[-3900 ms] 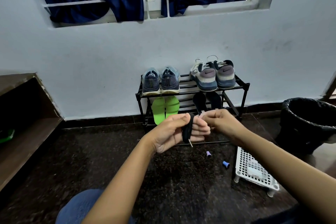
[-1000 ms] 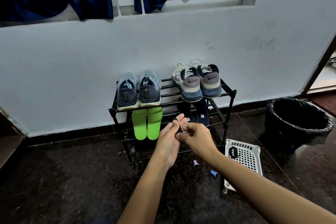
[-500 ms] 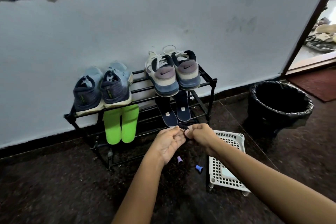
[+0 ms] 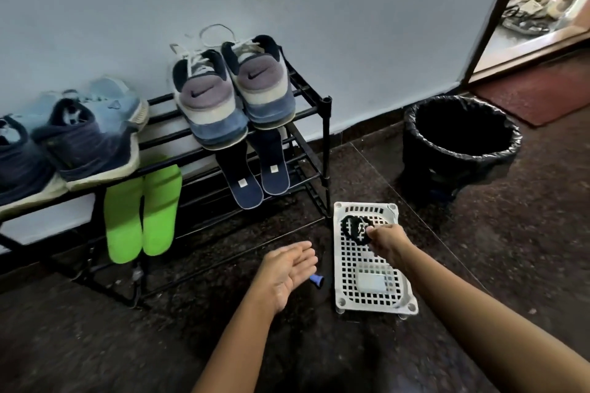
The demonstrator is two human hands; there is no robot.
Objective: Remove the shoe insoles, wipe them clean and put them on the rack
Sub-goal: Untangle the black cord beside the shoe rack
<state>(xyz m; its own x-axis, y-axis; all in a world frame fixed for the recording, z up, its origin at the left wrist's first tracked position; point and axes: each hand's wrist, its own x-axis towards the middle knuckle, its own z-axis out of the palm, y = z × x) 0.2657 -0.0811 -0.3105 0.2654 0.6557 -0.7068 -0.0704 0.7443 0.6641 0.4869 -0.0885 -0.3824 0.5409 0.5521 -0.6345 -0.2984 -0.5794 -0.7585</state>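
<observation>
The right hand (image 4: 388,241) pinches a black coiled cord (image 4: 352,228) over the far end of a white perforated tray (image 4: 364,207) on the floor. The left hand (image 4: 289,271), at 9 o'clock from the tray, lies open, palm up, holding nothing. On the rack (image 4: 325,137), at 11 o'clock from the hands, green insoles (image 4: 140,214) and navy insoles (image 4: 255,175) lean on the lower shelf under blue sneakers (image 4: 83,134) and grey-and-white sneakers (image 4: 230,96). A black-lined bin (image 4: 459,140) stands at 1 o'clock
</observation>
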